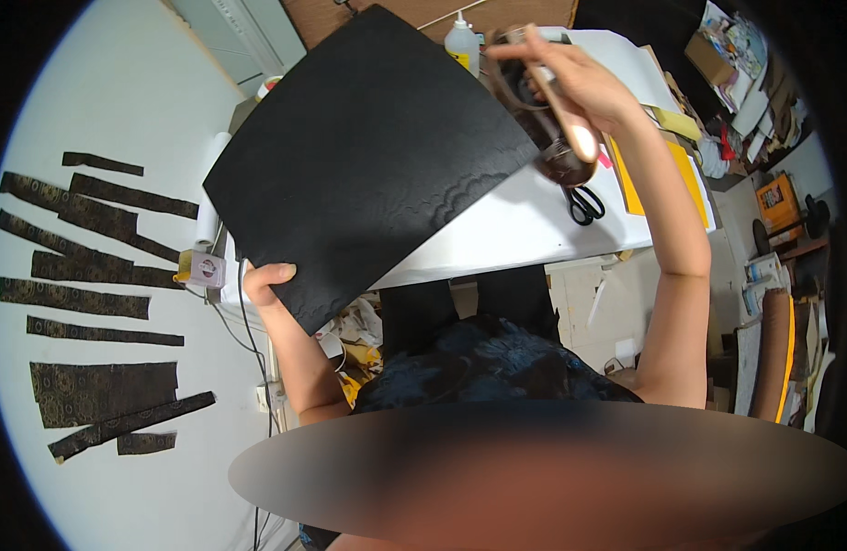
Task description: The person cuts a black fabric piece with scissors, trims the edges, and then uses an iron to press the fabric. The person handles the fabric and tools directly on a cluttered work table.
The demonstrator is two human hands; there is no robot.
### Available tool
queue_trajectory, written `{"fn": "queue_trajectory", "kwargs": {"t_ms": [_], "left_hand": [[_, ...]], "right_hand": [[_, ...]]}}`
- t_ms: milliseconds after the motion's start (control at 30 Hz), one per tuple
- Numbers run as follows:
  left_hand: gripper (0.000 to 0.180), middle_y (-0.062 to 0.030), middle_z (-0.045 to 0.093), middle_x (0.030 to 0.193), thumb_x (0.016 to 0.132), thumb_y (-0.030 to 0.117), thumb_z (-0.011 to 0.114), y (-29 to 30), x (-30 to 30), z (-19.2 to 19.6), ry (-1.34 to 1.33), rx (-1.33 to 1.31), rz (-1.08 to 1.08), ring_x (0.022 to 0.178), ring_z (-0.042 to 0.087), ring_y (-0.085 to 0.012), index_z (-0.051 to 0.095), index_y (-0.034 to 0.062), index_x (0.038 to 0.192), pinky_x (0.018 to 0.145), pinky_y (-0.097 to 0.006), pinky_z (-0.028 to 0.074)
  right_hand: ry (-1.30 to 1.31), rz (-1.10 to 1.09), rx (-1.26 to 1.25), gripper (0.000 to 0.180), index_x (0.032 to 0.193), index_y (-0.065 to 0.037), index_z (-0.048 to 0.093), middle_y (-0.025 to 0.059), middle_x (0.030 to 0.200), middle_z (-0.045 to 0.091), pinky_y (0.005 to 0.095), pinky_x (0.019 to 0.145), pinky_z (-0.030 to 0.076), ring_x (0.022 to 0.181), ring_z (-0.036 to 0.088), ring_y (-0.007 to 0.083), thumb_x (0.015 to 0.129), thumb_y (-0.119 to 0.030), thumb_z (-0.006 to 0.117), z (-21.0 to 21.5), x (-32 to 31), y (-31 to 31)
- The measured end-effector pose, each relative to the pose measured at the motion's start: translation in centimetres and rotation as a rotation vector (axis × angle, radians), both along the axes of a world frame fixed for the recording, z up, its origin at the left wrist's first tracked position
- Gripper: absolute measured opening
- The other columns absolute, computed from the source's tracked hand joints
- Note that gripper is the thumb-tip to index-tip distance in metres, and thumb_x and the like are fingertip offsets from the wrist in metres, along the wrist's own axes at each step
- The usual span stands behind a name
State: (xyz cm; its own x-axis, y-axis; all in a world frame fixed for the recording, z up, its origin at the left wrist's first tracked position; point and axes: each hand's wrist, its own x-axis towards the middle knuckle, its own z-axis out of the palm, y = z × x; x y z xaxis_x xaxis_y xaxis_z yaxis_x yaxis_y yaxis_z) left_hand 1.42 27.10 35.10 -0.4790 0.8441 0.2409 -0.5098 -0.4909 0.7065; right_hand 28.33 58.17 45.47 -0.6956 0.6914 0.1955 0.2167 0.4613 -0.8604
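Note:
A large black leather-like sheet point(350, 156) with wrinkled texture near its right edge is tilted up over the white table. My left hand point(267, 281) pinches its lower left edge, thumb on top and fingers hidden beneath. At the sheet's right corner my right hand point(584, 78) is closed around a pale wooden handle point(559, 108) with a bright rounded end. Directly behind this handle is a brown see-through container point(566, 165), blurred; whether my fingers touch it I cannot tell. Black-handled scissors point(585, 206) lie just below it on the table.
A clear squeeze bottle point(462, 44) stands behind the sheet. Yellow card point(662, 184) lies along the table's right side. Dark patterned strips point(74, 298) hang on the white wall at left. A small white box point(203, 268) and cables point(244, 317) are beside my left hand.

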Motion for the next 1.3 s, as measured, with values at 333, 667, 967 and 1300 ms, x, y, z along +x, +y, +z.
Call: {"fn": "queue_trajectory", "kwargs": {"t_ms": [333,667,967,1300], "left_hand": [[0.124,-0.0123,0.032,0.147,0.049,0.072,0.075,6.1,5.9,-3.5,0.467,0.183,-0.199,0.133,0.033,-0.0348,0.029,0.0079,0.144,0.105,-0.052,0.033],[0.029,-0.0148,0.063,0.104,0.086,-0.002,0.053,7.0,7.6,-0.1,-0.16,0.069,-0.029,0.098,0.064,-0.0247,0.055,-0.0021,0.115,0.089,-0.042,0.052],[0.02,-0.0079,0.066,0.092,0.083,-0.008,0.058,7.3,6.9,0.1,-0.16,-0.037,0.036,0.089,0.064,-0.0167,0.063,0.0034,0.1,0.081,-0.03,0.052],[0.021,-0.0185,0.066,0.096,0.085,-0.009,0.053,7.2,7.1,-0.3,-0.089,0.017,-0.097,0.087,0.068,-0.0273,0.061,-0.006,0.104,0.079,-0.042,0.058]], "right_hand": [[0.255,0.229,-0.709,0.028,0.102,0.001,0.064,0.0092,0.092,0.068,0.0242,0.07,0.054,0.077,0.067,0.0139,0.087,-0.023,0.067,-3.6,-4.1,-5.1],[-0.045,0.022,0.089,0.083,0.142,-0.009,0.034,0.0084,0.087,0.058,0.0245,0.066,0.05,0.077,0.059,0.0118,0.078,-0.046,0.071,-4.7,-0.9,-4.1],[0.582,0.013,-0.073,0.047,0.106,0.003,0.05,0.0073,0.078,0.06,0.0192,0.05,0.042,0.054,0.053,0.0087,0.077,-0.026,0.074,-4.6,7.7,-4.8],[1.113,-0.057,-0.15,0.07,0.108,0.0,0.047,0.0104,0.097,0.062,0.0293,0.08,0.05,0.088,0.062,0.017,0.07,-0.05,0.078,-8.2,6.3,-7.3]]}}
